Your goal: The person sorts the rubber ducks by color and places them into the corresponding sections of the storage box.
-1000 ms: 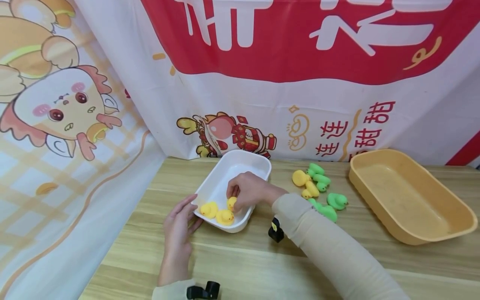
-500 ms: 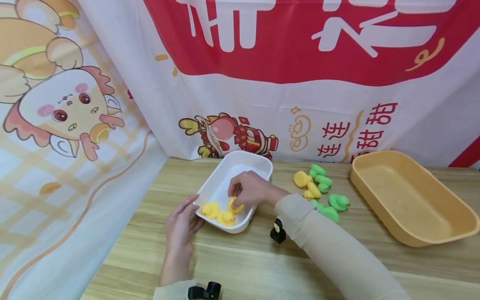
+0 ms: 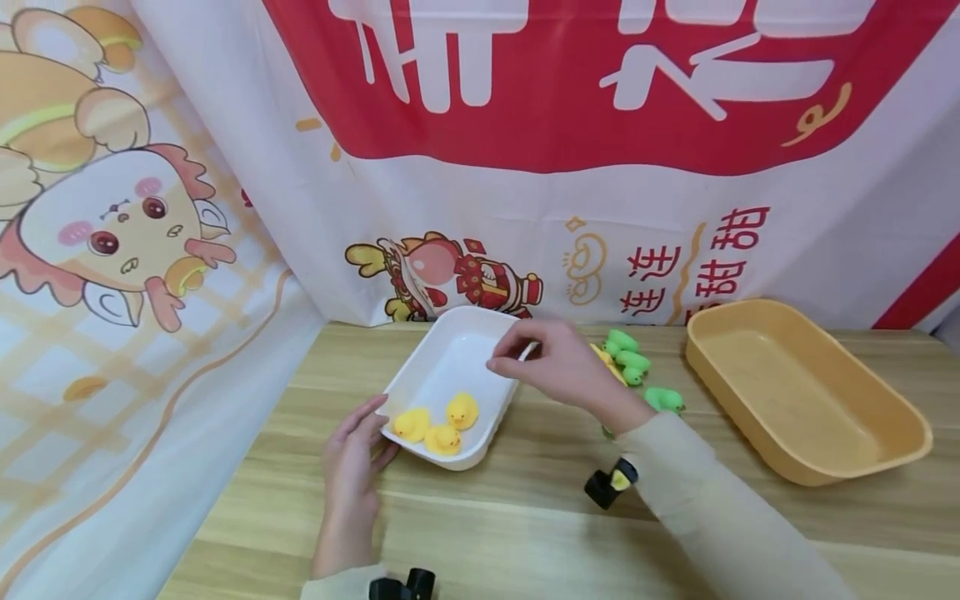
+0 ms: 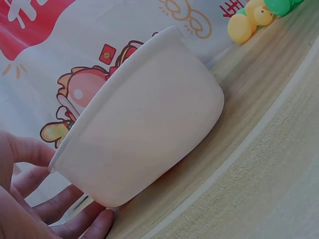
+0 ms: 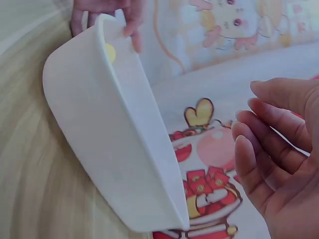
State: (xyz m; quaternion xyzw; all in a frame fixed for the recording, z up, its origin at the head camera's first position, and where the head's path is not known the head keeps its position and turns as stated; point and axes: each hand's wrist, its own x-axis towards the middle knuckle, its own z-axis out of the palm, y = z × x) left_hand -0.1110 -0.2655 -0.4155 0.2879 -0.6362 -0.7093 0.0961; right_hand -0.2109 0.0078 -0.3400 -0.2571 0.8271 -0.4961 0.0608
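Observation:
Three yellow rubber ducks (image 3: 444, 438) sit together at the near end of a white plastic tub (image 3: 450, 350). At the tub's near left corner my left hand (image 3: 354, 467) grips it, the thumb at the rim and the fingers against the outer wall, as the left wrist view shows. My right hand (image 3: 562, 367) hovers over the tub's right rim with fingers loosely bent; in the right wrist view nothing is between the thumb and fingertips. Behind it, green rubber ducks (image 3: 633, 362) and yellow ducks (image 4: 249, 22) lie on the table, partly hidden by the hand and arm.
A larger tan tub (image 3: 795, 392) stands on the wooden table (image 3: 487, 533) at the right. A printed cloth (image 3: 525, 208) hangs along the table's back edge and another drapes at the left.
My right hand has let go of a yellow duck in the white tub and moved up and right to the rim. My left hand keeps its grip. The head view has shifted slightly.

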